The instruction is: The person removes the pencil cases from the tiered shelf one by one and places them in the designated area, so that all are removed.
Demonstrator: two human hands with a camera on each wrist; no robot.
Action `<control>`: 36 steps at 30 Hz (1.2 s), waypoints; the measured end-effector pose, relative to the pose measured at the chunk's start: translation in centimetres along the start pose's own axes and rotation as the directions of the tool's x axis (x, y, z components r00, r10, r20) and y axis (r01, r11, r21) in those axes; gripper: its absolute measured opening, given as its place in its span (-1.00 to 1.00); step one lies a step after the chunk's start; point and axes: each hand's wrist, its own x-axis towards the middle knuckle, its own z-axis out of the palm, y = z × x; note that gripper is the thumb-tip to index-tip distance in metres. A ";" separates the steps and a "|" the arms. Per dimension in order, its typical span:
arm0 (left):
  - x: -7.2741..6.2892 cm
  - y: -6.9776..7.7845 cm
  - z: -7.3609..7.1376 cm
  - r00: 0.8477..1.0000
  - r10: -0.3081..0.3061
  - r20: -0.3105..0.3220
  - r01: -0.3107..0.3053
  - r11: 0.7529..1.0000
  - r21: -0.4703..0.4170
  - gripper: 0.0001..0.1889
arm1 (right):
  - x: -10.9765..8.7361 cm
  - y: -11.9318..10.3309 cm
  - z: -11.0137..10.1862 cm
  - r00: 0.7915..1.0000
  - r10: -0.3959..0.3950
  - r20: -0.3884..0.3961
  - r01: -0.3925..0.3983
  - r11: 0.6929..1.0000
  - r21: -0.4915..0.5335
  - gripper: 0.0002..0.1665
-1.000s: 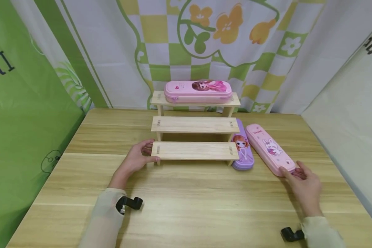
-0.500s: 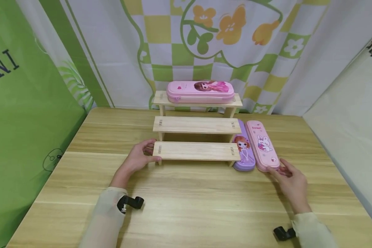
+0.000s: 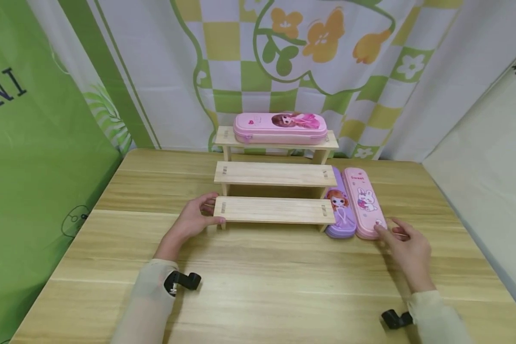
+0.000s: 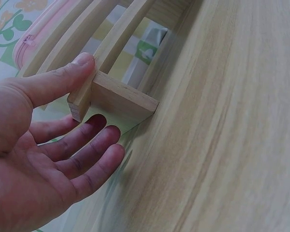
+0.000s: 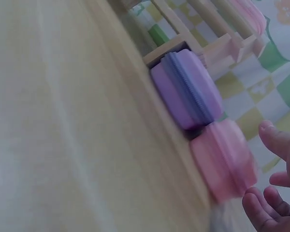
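A three-step wooden display stand [image 3: 275,210] stands on the table. At the left end of its lowest step is my left hand [image 3: 196,217]; in the left wrist view the thumb [image 4: 70,72] presses one face of the board's end, with the index finger at the opposite side. Two pencil cases lie side by side right of the stand: a purple one [image 3: 343,217] with a doll print, partly under the steps, and a pink rabbit one [image 3: 365,203]. By the pink case's near right corner, my right hand [image 3: 410,251] has its thumb and fingers spread apart, no longer gripping it.
Another pink pencil case [image 3: 279,129] with a doll print lies on the top step. Behind the wooden table [image 3: 284,286] hangs a checked curtain [image 3: 258,76]. A thin black cable [image 3: 75,220] shows beyond the table's left edge.
My right hand has shifted the pink rabbit pencil case left and straightened it beside the purple one, then loosened its fingers. My left hand has stayed at the step's end.
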 end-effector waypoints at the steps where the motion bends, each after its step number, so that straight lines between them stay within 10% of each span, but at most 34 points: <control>1: 0.0 0.0 0.0 1.000 0.001 0.000 -0.001 1.000 0.000 -0.17 | 0.3 -0.2 -0.1 1.000 -0.008 -0.006 0.008 1.000 0.000 -0.30; 13: 0.0 -0.2 0.0 1.000 -0.006 -0.003 0.006 1.000 0.000 -0.17 | 3.5 -7.9 0.4 0.974 -0.142 0.178 0.123 0.986 0.114 -0.27; 24: 0.0 0.0 0.0 1.000 0.004 0.001 -0.004 1.000 0.008 -0.18 | 7.1 -15.5 3.2 0.928 -0.347 0.139 0.314 0.926 0.209 -0.33; 36: 0.0 0.1 0.1 1.000 0.004 -0.003 -0.004 1.000 0.002 -0.18 | 10.7 -20.1 5.6 0.874 -0.425 0.235 0.352 0.888 0.297 -0.09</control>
